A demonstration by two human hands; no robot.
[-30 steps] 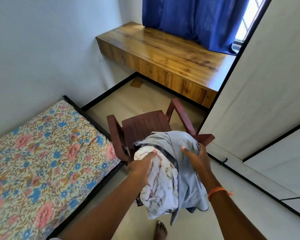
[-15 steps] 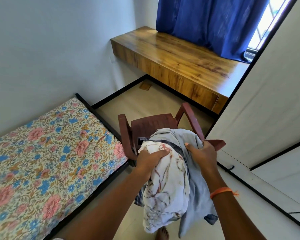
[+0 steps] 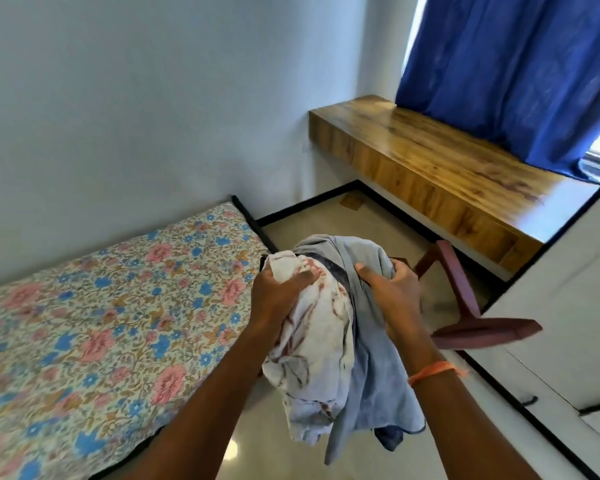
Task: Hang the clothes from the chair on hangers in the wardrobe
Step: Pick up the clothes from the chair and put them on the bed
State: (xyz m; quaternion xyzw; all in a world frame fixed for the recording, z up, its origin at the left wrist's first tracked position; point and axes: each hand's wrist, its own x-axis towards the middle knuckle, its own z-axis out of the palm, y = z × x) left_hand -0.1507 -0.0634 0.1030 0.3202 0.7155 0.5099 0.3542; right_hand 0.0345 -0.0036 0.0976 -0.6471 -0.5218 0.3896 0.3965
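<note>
The clothes (image 3: 329, 327) are bunched in both your hands, lifted clear of the chair (image 3: 465, 306) and hanging in front of you over the floor (image 3: 291, 237). Your left hand (image 3: 284, 292) grips the white printed garment (image 3: 312, 344) near its top, fingers curled into the cloth. Your right hand (image 3: 392, 292) clutches the grey-blue garment (image 3: 371, 368), which drapes over and behind the white one; a dark band of a third piece shows between them, though you cannot tell what it is. The loose ends dangle low, well below your wrists.

The chair stands just right of the bundle, its arm and leg showing past your right wrist with the orange thread (image 3: 430, 372). The bed (image 3: 101, 323) with the flowered sheet lies to your left, the wooden shelf (image 3: 430, 168) and blue curtain (image 3: 516, 74) beyond, and the pale wardrobe door (image 3: 568, 289) closes off the right side.

The risk from here, as it looks, is the bundle itself. You hold several pieces in one wad, so a garment gripped only by friction against the others could slide out and drop to the floor as you turn. The trailing ends could snag on the chair arm when you swing right. The wardrobe appears closed and both hands are full, so you will likely need to free one, and that is when the grip is weakest.
</note>
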